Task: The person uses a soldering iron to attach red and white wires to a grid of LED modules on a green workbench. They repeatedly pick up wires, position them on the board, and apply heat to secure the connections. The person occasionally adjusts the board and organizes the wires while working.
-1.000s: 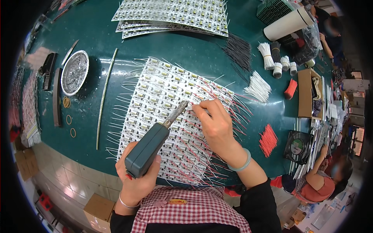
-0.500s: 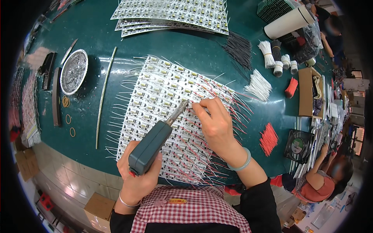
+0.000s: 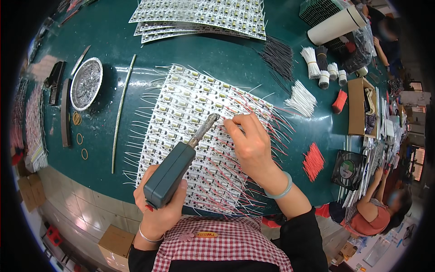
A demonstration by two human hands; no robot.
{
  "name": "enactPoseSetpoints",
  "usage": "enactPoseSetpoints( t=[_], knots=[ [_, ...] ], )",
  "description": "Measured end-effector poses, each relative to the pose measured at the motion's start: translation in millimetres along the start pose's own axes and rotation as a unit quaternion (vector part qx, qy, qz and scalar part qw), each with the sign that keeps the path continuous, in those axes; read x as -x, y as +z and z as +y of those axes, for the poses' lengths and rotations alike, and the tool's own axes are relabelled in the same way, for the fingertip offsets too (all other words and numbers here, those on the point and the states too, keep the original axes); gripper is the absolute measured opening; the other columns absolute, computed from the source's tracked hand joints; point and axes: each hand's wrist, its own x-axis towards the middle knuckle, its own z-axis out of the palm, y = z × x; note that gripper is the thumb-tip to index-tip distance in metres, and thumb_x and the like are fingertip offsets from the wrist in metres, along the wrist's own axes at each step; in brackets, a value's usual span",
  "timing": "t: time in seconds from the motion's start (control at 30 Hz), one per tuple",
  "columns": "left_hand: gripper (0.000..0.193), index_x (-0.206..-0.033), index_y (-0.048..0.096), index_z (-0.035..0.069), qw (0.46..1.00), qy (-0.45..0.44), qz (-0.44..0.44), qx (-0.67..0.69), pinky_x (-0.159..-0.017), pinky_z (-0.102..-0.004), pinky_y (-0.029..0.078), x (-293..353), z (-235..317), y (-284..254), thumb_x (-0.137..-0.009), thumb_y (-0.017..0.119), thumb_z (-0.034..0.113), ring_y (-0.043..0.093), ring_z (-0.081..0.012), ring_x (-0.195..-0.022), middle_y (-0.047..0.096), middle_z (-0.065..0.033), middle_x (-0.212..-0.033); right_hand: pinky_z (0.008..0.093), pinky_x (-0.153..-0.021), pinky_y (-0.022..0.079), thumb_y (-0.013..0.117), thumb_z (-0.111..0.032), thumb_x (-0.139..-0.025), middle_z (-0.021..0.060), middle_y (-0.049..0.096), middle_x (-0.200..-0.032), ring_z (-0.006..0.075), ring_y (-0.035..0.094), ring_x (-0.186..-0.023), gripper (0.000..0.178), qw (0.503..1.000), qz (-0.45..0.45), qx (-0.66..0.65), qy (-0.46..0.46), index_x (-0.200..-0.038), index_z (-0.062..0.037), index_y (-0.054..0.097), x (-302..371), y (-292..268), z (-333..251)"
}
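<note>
My left hand (image 3: 159,206) grips the dark green body of a soldering iron (image 3: 170,174), gun-shaped with a metal shaft. Its blackened tip rests on or just above a white circuit board panel (image 3: 181,113) covered in rows of small components. Just right of the tip, my right hand (image 3: 248,140) is closed in a pinch on a thin wire, mostly hidden by the fingers. White wires stick out along the panel's left side. Red wires (image 3: 226,174) spread over its right part, some beneath my right wrist.
More panels (image 3: 199,18) are stacked at the back. On the left stand a bowl of grey scraps (image 3: 87,84), rubber bands and a long thin rod (image 3: 122,113). To the right lie black, white and red wire piles (image 3: 313,162), a carton (image 3: 358,109) and a white cylinder. Co-workers sit beyond.
The soldering iron has shifted slightly down and left with my left hand, and its tip has turned a little. My right hand stays at the same spot.
</note>
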Motion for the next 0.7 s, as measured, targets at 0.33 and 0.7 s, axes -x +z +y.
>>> enactPoseSetpoints(
  t=[0.33, 0.7],
  knots=[
    [0.026, -0.098, 0.068, -0.008, 0.999, -0.039, 0.023, 0.009, -0.067, -0.0295, 0.051, 7, 0, -7, -0.073, 0.075, -0.004, 0.064, -0.0201, -0.076, 0.066, -0.0151, -0.093, 0.0363, -0.069, 0.049, 0.065, -0.003, -0.071, 0.0105, 0.059, -0.091, 0.0273, 0.057, -0.085, 0.036, 0.999, 0.031, 0.001, -0.029, -0.105, 0.0041, 0.065, 7, -16, -9],
    [0.025, -0.097, 0.067, -0.007, 0.999, -0.036, -0.013, -0.004, -0.07, -0.0317, 0.051, 15, -4, -14, -0.073, 0.074, -0.004, 0.065, -0.0231, -0.078, 0.067, -0.0162, -0.094, 0.0336, -0.064, 0.048, 0.064, -0.002, -0.071, 0.0096, 0.058, -0.09, 0.025, 0.055, -0.082, 0.035, 0.999, -0.018, -0.02, -0.022, -0.105, 0.0051, 0.065, 11, -4, -12]
  ],
)
